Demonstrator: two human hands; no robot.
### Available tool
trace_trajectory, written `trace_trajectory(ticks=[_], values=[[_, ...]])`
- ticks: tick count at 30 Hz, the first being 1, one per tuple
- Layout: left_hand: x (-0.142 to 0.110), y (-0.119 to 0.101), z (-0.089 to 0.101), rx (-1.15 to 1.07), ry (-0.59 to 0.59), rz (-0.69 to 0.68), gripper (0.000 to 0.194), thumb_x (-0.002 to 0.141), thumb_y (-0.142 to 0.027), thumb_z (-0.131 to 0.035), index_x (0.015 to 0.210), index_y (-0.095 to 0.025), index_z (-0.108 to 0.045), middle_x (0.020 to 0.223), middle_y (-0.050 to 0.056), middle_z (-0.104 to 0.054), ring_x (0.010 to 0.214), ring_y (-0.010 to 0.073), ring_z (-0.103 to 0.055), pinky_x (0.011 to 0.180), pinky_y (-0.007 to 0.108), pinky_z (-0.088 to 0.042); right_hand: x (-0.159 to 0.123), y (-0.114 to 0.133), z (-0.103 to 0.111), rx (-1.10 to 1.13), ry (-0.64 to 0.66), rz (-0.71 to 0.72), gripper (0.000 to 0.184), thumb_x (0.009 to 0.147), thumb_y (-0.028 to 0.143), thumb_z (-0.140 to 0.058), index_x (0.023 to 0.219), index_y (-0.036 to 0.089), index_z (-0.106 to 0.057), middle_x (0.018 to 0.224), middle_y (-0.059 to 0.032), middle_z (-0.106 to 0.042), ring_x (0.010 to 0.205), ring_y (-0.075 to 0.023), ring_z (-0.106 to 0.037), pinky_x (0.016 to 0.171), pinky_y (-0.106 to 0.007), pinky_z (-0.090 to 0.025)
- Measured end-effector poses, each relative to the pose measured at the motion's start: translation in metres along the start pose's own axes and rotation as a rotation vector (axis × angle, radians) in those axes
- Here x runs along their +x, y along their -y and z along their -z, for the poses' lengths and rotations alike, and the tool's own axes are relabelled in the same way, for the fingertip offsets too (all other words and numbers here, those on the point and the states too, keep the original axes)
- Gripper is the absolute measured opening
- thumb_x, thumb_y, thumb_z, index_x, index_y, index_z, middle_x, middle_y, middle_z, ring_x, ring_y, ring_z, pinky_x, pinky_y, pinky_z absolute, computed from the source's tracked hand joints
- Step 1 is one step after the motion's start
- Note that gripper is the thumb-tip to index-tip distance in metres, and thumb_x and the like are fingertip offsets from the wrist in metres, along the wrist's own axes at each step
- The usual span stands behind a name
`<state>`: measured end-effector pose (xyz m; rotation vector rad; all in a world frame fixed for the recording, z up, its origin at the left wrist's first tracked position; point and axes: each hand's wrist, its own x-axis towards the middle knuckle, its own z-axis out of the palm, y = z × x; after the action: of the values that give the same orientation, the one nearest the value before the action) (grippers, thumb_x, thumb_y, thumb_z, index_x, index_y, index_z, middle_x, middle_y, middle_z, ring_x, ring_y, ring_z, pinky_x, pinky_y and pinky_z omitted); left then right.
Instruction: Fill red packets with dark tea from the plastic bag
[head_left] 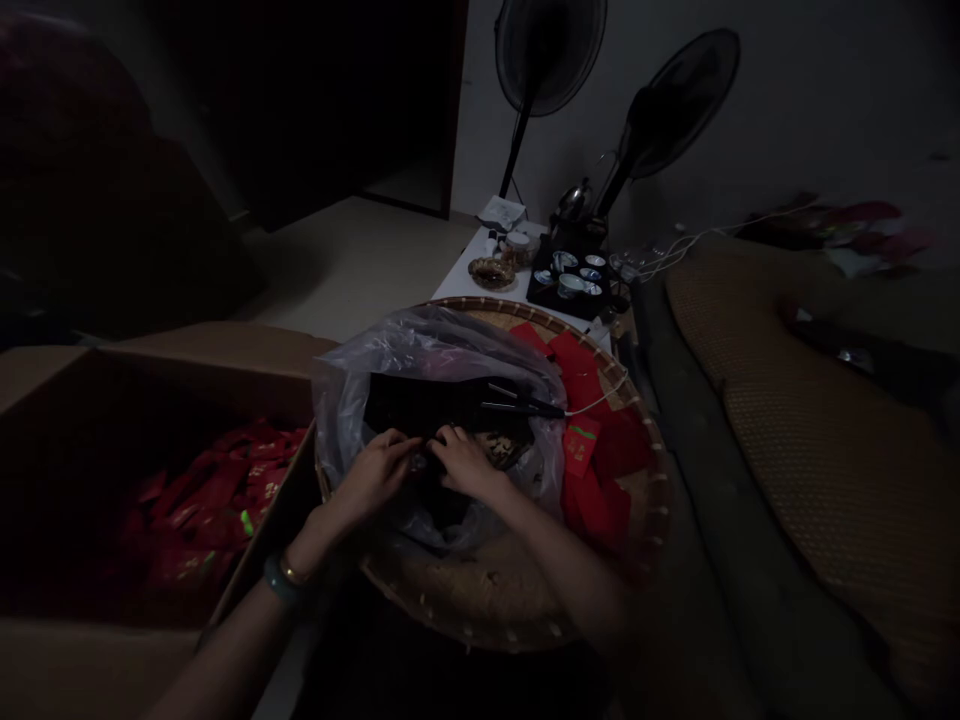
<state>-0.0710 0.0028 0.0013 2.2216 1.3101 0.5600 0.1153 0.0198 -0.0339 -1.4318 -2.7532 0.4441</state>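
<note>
My left hand [379,468] and my right hand [465,462] meet over a clear plastic bag [341,400] with its mouth spread wide and dark contents inside. The fingers of both are bent and pinched close together. A small shiny spot shows by the left fingertips, but what they hold is too dark to make out. Beyond the right hand, a black two-armed tool [525,404] with a pale cord lies across the bag. The bag rests in a round woven bamboo tray [517,590], with several red packets [581,447] along its right side.
At left stands an open cardboard box [217,345] holding many red packets [225,480]. A white table [457,280] behind the tray bears a tea tray [540,290] with small cups and a woven basket [491,272]. Two fans [551,50] stand behind, and a woven mat [795,420] lies at right.
</note>
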Motion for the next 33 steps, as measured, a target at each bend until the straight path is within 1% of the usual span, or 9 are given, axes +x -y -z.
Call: trace_trajectory(ticks=[3,7,12,15,19,22,25,27,33], values=[[0.004,-0.001,0.002,-0.003,0.004,0.052,0.032,0.088,-0.026,-0.039,0.104,-0.015,-0.064,0.087,0.007,-0.056,0.079,0.0147,-0.054,0.073,0.027,-0.042,-0.001,0.001,-0.001,-0.028,-0.002,0.017,0.056,0.065,0.023,-0.069,0.118,0.023,-0.049,0.114,-0.009,-0.041,0.105,-0.025,-0.039,0.082,-0.037,-0.042],[0.008,-0.002,0.001,0.027,-0.017,0.075,0.029,0.086,-0.023,-0.042,0.101,-0.014,-0.066,0.08,0.006,-0.054,0.073,0.0138,-0.054,0.068,0.025,-0.041,0.0,-0.003,-0.002,-0.014,-0.032,0.003,0.031,0.072,0.017,-0.061,0.103,0.019,-0.058,0.104,-0.0078,-0.046,0.098,-0.021,-0.043,0.08,-0.032,-0.042],[0.01,-0.002,-0.004,-0.007,-0.041,0.08,0.033,0.085,-0.019,-0.042,0.109,-0.013,-0.062,0.077,0.005,-0.052,0.071,0.0133,-0.052,0.068,0.025,-0.041,-0.003,-0.012,-0.005,0.076,-0.055,-0.024,0.049,0.069,0.017,-0.064,0.116,0.022,-0.053,0.109,-0.0081,-0.046,0.1,-0.0217,-0.044,0.082,-0.034,-0.041],[0.011,-0.003,-0.003,-0.047,-0.06,0.096,0.033,0.082,-0.017,-0.045,0.11,-0.017,-0.063,0.076,0.004,-0.05,0.069,0.012,-0.051,0.066,0.023,-0.04,-0.003,-0.018,-0.01,0.177,-0.101,-0.025,0.035,0.07,0.012,-0.059,0.105,0.019,-0.06,0.103,-0.0073,-0.051,0.098,-0.0201,-0.047,0.084,-0.034,-0.041],[0.012,-0.004,0.0,-0.081,-0.061,0.151,0.032,0.082,-0.021,-0.047,0.109,-0.019,-0.064,0.074,0.003,-0.049,0.068,0.012,-0.051,0.065,0.023,-0.039,-0.002,-0.027,-0.014,0.513,-0.278,-0.106,0.027,0.066,0.008,-0.058,0.091,0.017,-0.062,0.094,-0.0039,-0.053,0.089,-0.0147,-0.052,0.082,-0.029,-0.043],[0.013,-0.004,0.0,-0.093,-0.052,0.171,0.033,0.084,-0.026,-0.043,0.109,-0.016,-0.064,0.073,0.003,-0.049,0.068,0.0131,-0.05,0.065,0.024,-0.039,-0.004,-0.033,-0.015,0.845,-0.366,-0.245,0.025,0.063,0.012,-0.058,0.087,0.018,-0.06,0.087,-0.0019,-0.054,0.082,-0.0144,-0.053,0.071,-0.028,-0.047],[0.015,-0.005,-0.003,-0.118,-0.034,0.174,0.036,0.085,-0.028,-0.04,0.109,-0.014,-0.063,0.075,0.004,-0.049,0.069,0.0135,-0.051,0.065,0.025,-0.04,-0.01,-0.035,-0.014,1.336,-0.291,-0.386,0.038,0.062,0.019,-0.058,0.1,0.019,-0.056,0.093,-0.0024,-0.056,0.075,-0.0135,-0.054,0.053,-0.024,-0.047],[0.017,-0.005,-0.005,-0.127,-0.021,0.173,0.037,0.086,-0.029,-0.039,0.11,-0.013,-0.062,0.076,0.005,-0.049,0.069,0.0137,-0.051,0.065,0.025,-0.04,-0.016,-0.035,-0.011,1.616,-0.221,-0.439,0.04,0.061,0.022,-0.061,0.101,0.018,-0.056,0.093,-0.0032,-0.057,0.072,-0.0126,-0.055,0.049,-0.021,-0.046],[0.025,-0.005,-0.009,-0.108,0.019,0.188,0.037,0.086,-0.026,-0.038,0.109,-0.013,-0.062,0.078,0.005,-0.055,0.071,0.0138,-0.053,0.067,0.025,-0.04,-0.034,-0.033,0.008,2.024,-0.145,-0.521,0.03,0.06,0.018,-0.066,0.089,0.014,-0.057,0.076,-0.0016,-0.062,0.064,-0.0117,-0.061,0.05,-0.018,-0.047]])
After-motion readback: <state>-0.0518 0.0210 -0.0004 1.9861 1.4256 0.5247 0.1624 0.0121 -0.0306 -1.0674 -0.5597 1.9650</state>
